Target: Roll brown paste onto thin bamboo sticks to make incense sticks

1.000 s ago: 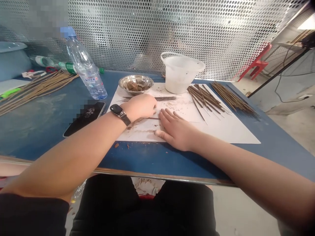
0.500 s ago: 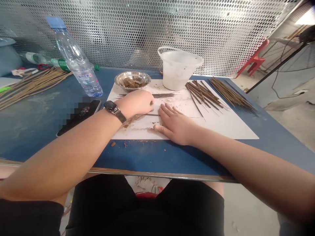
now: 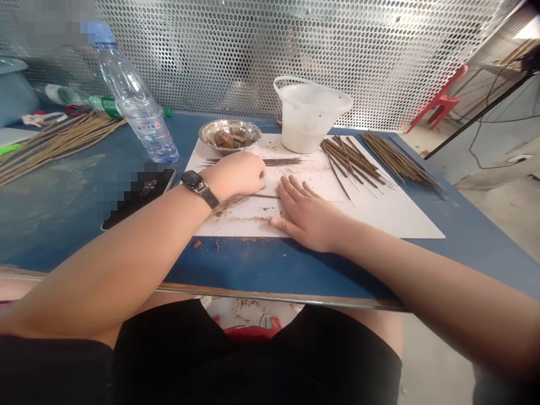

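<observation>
My left hand [image 3: 238, 174], with a watch on the wrist, rests curled on a white paper sheet [image 3: 392, 214], its fingers closed over one end of a thin brown-coated stick [image 3: 266, 196]. My right hand [image 3: 310, 216] lies flat and open on the same stick, fingers stretched out and pressing it to the paper. Brown paste smears and crumbs [image 3: 225, 205] mark the paper under my left hand. A few thin sticks [image 3: 278, 162] lie just beyond my hands.
A metal bowl [image 3: 230, 135] of brown paste and a white plastic bucket [image 3: 310, 115] stand behind the paper. Coated sticks [image 3: 350, 160] and more sticks [image 3: 399, 163] lie at the right. A water bottle [image 3: 137, 107], a phone [image 3: 139, 191] and bare sticks [image 3: 54, 143] lie left.
My hands stay on the stick; the right hand has shifted slightly to the right along it. The camera view has drifted a little.
</observation>
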Demonstrator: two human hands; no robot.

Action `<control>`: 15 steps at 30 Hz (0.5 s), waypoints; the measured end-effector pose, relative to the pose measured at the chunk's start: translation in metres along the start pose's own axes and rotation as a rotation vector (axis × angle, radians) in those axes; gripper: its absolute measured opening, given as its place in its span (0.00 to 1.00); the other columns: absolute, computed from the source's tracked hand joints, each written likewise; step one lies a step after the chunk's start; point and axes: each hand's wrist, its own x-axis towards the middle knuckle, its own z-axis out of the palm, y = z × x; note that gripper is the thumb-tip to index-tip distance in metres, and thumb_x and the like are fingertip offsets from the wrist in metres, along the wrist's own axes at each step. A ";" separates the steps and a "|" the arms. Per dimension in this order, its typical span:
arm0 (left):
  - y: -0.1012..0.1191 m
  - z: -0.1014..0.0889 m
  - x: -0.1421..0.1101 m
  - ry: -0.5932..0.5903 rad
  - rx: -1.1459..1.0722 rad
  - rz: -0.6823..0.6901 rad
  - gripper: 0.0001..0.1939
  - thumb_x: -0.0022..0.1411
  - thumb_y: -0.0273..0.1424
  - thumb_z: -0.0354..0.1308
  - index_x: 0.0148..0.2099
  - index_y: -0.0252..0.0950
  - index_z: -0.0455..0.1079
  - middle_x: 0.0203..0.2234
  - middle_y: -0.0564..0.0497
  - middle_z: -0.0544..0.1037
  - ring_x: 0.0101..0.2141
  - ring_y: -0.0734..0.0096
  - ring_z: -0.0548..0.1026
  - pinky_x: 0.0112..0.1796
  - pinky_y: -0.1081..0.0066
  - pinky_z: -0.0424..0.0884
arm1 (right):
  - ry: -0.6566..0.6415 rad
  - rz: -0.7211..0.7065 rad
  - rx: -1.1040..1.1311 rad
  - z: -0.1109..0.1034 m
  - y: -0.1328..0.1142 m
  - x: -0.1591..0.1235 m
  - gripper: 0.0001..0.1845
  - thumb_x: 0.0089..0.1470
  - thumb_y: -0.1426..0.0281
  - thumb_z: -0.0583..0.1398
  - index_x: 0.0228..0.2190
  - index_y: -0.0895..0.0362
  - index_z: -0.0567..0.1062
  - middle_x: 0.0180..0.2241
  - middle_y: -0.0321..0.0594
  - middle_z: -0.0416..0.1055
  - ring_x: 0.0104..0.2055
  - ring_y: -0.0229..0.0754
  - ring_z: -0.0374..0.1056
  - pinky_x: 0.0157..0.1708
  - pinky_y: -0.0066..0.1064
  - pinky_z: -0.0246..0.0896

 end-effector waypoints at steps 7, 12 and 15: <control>0.003 -0.002 -0.002 -0.007 0.006 0.006 0.16 0.64 0.35 0.60 0.48 0.36 0.85 0.39 0.40 0.85 0.38 0.54 0.78 0.36 0.62 0.67 | 0.019 0.021 -0.023 0.007 -0.004 -0.010 0.62 0.68 0.34 0.35 0.75 0.76 0.54 0.77 0.71 0.45 0.81 0.72 0.39 0.76 0.66 0.41; 0.004 -0.004 -0.003 -0.016 0.022 -0.002 0.13 0.65 0.35 0.59 0.43 0.36 0.83 0.33 0.41 0.83 0.33 0.56 0.76 0.33 0.63 0.65 | 0.002 0.048 -0.013 0.003 0.010 0.010 0.62 0.67 0.34 0.33 0.76 0.75 0.51 0.78 0.68 0.42 0.81 0.72 0.34 0.76 0.70 0.39; 0.004 -0.004 -0.004 -0.014 0.025 0.009 0.13 0.65 0.35 0.59 0.43 0.36 0.83 0.36 0.42 0.84 0.34 0.58 0.77 0.34 0.65 0.64 | -0.009 0.040 -0.040 0.003 0.002 -0.004 0.63 0.67 0.34 0.34 0.75 0.77 0.53 0.77 0.71 0.43 0.81 0.73 0.36 0.76 0.68 0.40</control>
